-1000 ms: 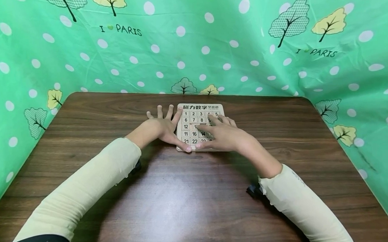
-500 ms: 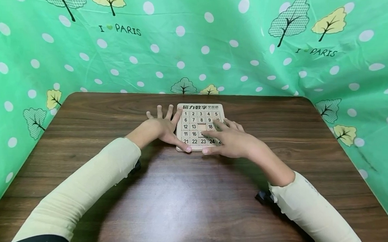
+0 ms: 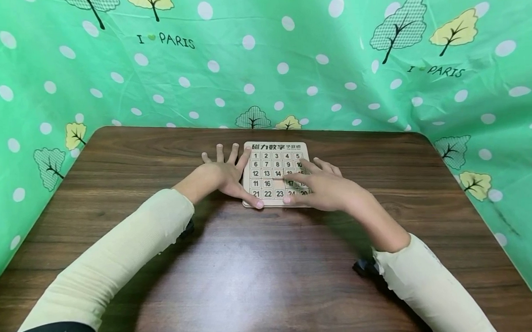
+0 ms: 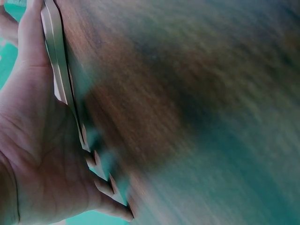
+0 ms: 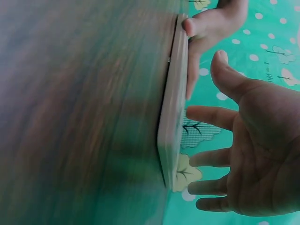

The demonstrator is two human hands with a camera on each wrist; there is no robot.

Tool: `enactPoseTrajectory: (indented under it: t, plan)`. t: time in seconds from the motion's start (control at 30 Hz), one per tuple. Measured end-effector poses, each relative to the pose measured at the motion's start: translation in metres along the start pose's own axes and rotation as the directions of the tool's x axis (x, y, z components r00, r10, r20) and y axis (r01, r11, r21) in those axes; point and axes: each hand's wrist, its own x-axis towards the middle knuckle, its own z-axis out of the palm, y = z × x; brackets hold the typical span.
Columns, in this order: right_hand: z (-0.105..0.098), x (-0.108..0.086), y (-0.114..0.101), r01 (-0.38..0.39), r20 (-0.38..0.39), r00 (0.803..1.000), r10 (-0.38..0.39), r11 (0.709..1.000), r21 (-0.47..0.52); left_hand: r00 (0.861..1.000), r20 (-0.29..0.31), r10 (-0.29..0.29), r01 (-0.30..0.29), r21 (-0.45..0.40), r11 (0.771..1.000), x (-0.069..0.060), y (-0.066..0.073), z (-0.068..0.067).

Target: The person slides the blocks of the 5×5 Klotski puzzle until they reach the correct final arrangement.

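Note:
A pale number sliding puzzle (image 3: 274,204) lies flat near the table's far side, also seen edge-on in the right wrist view. Its tiles carry black numbers; tile 14 (image 3: 277,173) sits in the third row, and the vacant slot (image 3: 278,184) is below it, left of tile 17 (image 3: 291,183). My left hand (image 3: 224,177) spreads its fingers along the left edge, thumb at the lower left corner. My right hand (image 3: 327,187) hovers over the right side with fingers extended, index fingertip near tile 18. It covers part of the right-hand tiles; contact is unclear.
The brown wooden table (image 3: 235,276) extends all around the puzzle. Behind it and at both sides hangs a green polka-dot cloth (image 3: 248,63) with printed trees. Pale sleeves (image 3: 118,251) cover both forearms.
Tile 14 has slid from the fourth row up to the third, so the vacant slot is now below it. My right hand has shifted rightward; the left hand stays in place.

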Motion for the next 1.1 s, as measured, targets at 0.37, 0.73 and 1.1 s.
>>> enactPoseTrajectory:
  t: [0.37,0.73,1.1]
  plan:
    - [0.006,-0.020,0.001,0.003,0.004,1.000,-0.003,1.000,-0.015,1.000,-0.017,-0.005,0.005,0.013,1.000,0.009,-0.002,0.003]
    - [0.005,-0.010,0.001,0.014,0.008,1.000,-0.015,1.000,0.015,1.000,-0.010,-0.007,0.007,0.005,1.000,0.011,-0.002,0.005]
    - [0.003,-0.015,0.009,-0.019,0.007,1.000,0.019,1.000,-0.004,1.000,-0.017,-0.017,0.017,0.015,1.000,0.018,-0.005,0.009]
